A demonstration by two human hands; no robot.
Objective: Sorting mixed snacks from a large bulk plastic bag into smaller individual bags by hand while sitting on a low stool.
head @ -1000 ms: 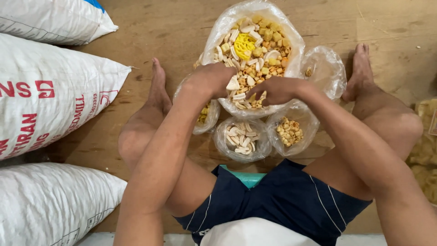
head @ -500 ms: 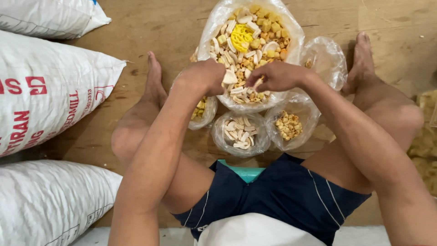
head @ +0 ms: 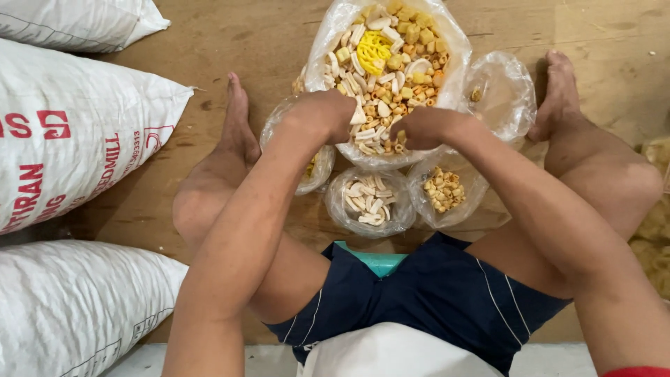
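Since the earlier frame both hands have been drawn slightly nearer the body, to the near rim of the big bag (head: 447, 84) of mixed snacks. The left hand (head: 322, 115) and right hand (head: 423, 127) are curled knuckles-up over the pieces, but what is pinched cannot be told. Pieces are best picked singly and dropped into the matching small bags: white (head: 368, 202), tan (head: 444, 190).
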